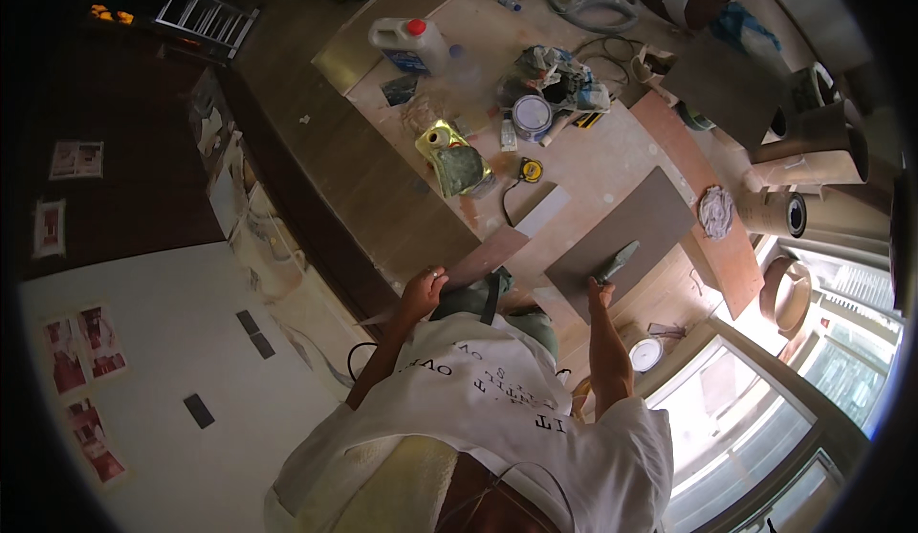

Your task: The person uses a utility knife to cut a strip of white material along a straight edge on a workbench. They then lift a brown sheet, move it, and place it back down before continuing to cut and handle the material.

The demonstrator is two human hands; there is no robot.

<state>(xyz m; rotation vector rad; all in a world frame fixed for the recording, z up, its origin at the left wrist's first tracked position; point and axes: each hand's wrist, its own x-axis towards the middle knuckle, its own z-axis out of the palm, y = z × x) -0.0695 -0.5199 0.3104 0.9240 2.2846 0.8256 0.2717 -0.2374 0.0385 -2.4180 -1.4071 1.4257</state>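
Observation:
My left hand (423, 290) grips the near end of a long brown strip (483, 258), which runs up beside a pale block (541, 210) on the worktable. My right hand (601, 296) is closed on the handle of a flat grey-green tool (620, 260), perhaps a brush or scraper, held over a grey-brown rectangular board (645, 213). A yellow tape measure (532, 170) lies above the pale block. Farther up are a yellow tin (464, 174) with a dark cloth or pad on it and a lidded can (531, 116).
A white jug (411, 43) with red cap stands at the back. A crumpled rag (715, 213) rests on a pink plank (732, 275) at right, near rolls (808, 168). A coiled hose (583, 12) and a ladder (206, 19) lie farther off; windows are at lower right.

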